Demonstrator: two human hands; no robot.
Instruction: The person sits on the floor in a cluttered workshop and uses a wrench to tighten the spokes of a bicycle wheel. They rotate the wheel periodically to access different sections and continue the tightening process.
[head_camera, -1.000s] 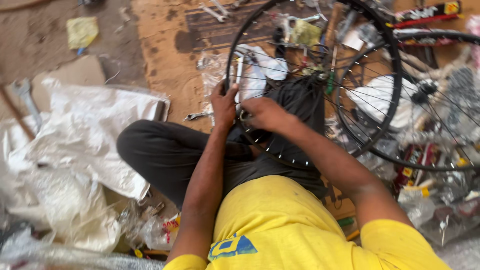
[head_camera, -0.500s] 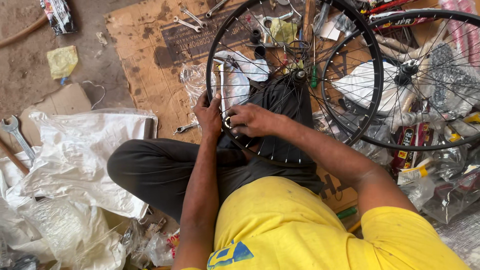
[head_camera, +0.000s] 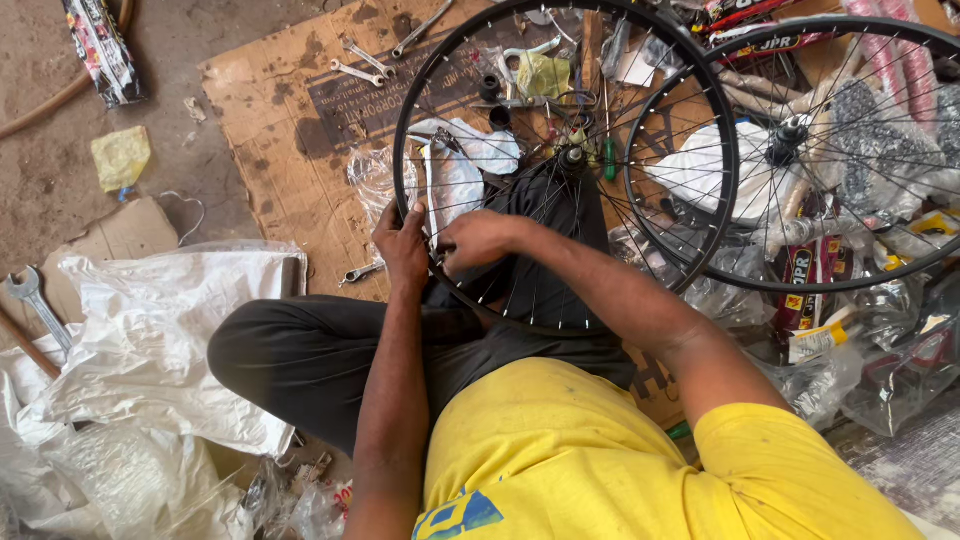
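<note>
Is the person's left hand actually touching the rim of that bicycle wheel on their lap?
Touching. The head view shows the left hand with its fingers laid over the black rim of the bicycle wheel at its left side, no gap between them. The right hand sits among the spokes beside it.

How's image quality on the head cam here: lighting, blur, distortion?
Head view: soft, even light, no hard shadows. Left hand and right hand on the near wheel's rim are sharp, thin spokes resolve, no motion blur. Mild glare on the clear plastic bags at right. The wide lens bends the edges somewhat; the yellow shirt fills the bottom of frame.
</note>
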